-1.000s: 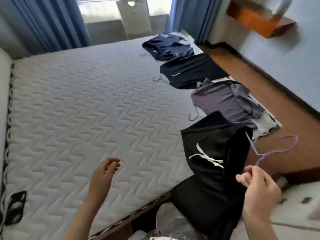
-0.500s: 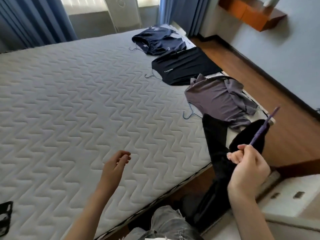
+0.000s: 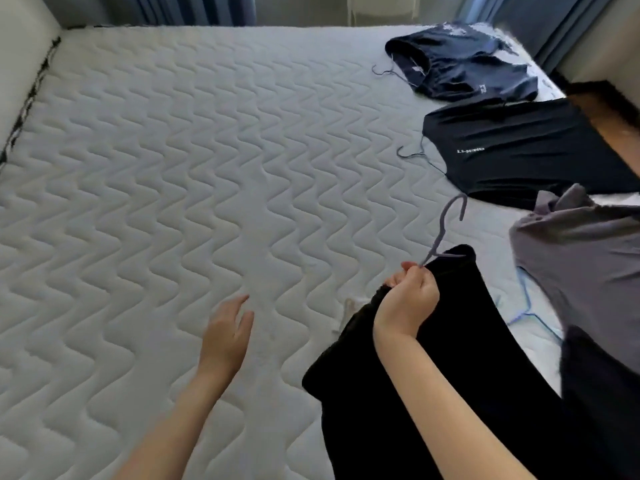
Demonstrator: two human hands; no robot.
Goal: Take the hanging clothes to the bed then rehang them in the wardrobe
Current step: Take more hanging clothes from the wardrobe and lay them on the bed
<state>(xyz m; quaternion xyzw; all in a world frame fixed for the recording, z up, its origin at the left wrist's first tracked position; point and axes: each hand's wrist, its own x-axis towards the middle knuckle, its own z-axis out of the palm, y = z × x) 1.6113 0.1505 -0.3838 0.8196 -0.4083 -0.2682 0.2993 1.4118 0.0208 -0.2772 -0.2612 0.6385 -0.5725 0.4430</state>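
Left hand hovers above the quilted white mattress, fingers spread and loosely extended, holding nothing; whether it touches the mattress cannot be told. Just right of it, right hand is curled tight, pinching the neck of a lilac hanger together with the top edge of a black garment. The hanger hook stands up past the knuckles; the garment drapes down below the right hand and forearm onto the near part of the bed. Beyond the right hand and further right: a black shirt with small white lettering, laid flat, wire hanger hook showing at its left edge. Farther still, a navy garment, bunched. Right of the right hand, a grey shirt, rumpled, a blue hanger partly showing beside it.
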